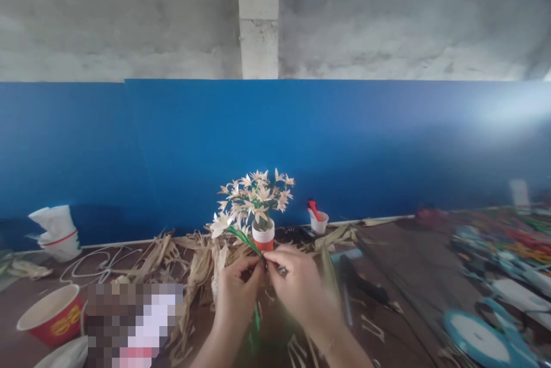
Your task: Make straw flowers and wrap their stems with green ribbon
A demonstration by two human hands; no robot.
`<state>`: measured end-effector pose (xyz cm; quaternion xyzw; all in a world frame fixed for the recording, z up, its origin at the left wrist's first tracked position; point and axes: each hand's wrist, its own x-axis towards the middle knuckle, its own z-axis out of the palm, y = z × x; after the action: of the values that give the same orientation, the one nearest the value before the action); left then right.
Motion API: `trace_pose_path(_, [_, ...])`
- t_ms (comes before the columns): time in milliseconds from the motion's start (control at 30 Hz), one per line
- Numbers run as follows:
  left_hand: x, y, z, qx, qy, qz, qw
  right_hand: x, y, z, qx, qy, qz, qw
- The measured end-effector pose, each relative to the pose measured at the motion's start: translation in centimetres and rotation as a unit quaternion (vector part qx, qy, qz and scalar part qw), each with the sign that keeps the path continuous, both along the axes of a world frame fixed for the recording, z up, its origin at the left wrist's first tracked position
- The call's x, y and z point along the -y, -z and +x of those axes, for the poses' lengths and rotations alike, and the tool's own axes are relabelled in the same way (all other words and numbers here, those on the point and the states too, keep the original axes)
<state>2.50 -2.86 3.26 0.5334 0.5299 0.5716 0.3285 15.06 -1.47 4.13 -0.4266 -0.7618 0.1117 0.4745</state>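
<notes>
A pale artificial flower point(221, 224) on a green stem point(244, 239) leans up to the left from between my hands. My left hand point(238, 289) is closed, its thumb and finger pinching the stem. Right beside it, my right hand point(297, 281) also pinches the stem, the fingertips of both hands almost meeting. Lower green stem ends hang blurred below them. Just behind the hands stands a white and red cup point(263, 236) with a bunch of similar pale flowers point(260, 198) in it.
Dry corn husks point(200, 264) lie across the brown table. A red paper bowl point(54, 316) and a white tub point(60, 239) stand left. Behind is a small white cup point(319, 222). At right lie a blue ribbon spool point(473, 339) and colourful strands point(520, 241). A blue panel point(344, 144) backs the table.
</notes>
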Motion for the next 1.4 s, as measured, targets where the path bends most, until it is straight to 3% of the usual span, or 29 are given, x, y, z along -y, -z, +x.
trace_pose_path(133, [-0.2,0.2,-0.4,-0.088,0.0,0.006,0.996,0.1,0.4,-0.4,0.058,0.056,0.059,0.995])
trace_pose_path(300, [0.7,-0.5,-1.2,-0.225,0.007,0.067,0.972,-0.6,0.5,0.0,0.1,0.093,0.04,0.99])
trace_pose_path(433, [1.4,-1.2,-1.5,-0.338,-0.026,0.208,0.918,-1.0,0.4,0.5,0.166,0.125,0.009,0.978])
trace_pose_path(533, [1.0,-1.2,-1.6,-0.42,-0.046,0.272,0.865,-0.8,0.2,0.7,0.202,0.1,0.0,0.974])
trace_pose_path(667, [0.2,-0.8,-1.9,-0.473,-0.013,0.255,0.843,-0.3,-0.1,0.8,0.227,0.05,-0.003,0.973])
trace_pose_path(867, [0.3,-0.8,-2.0,-0.522,0.011,0.217,0.825,0.1,-0.3,0.6,0.249,0.04,-0.01,0.968])
trace_pose_path(1000, [0.1,-0.9,-2.1,-0.5,0.003,0.218,0.838,0.2,-0.7,0.8,0.206,0.048,-0.002,0.977])
trace_pose_path(1100, [-0.3,-1.0,-2.4,-0.458,-0.02,0.221,0.861,-0.2,-1.0,1.5,0.086,0.086,0.048,0.991])
trace_pose_path(1167, [-0.5,-1.0,-2.6,-0.424,-0.041,0.208,0.88,-0.6,-1.1,2.0,-0.016,0.112,0.037,0.993])
trace_pose_path(1200, [-0.6,-1.1,-2.7,-0.406,-0.043,0.195,0.892,-0.8,-1.1,2.1,-0.056,0.108,-0.005,0.993])
trace_pose_path(1267, [-0.6,-1.2,-2.8,-0.368,-0.026,0.163,0.915,-1.0,-1.2,2.1,-0.109,0.039,-0.144,0.983])
trace_pose_path(1333, [-0.5,-1.4,-2.7,-0.325,0.004,0.131,0.936,-1.0,-1.2,1.6,-0.155,-0.072,-0.267,0.948])
trace_pose_path(1400, [-0.3,-1.6,-2.5,-0.275,0.026,0.098,0.956,-0.8,-1.2,0.9,-0.199,-0.152,-0.309,0.917])
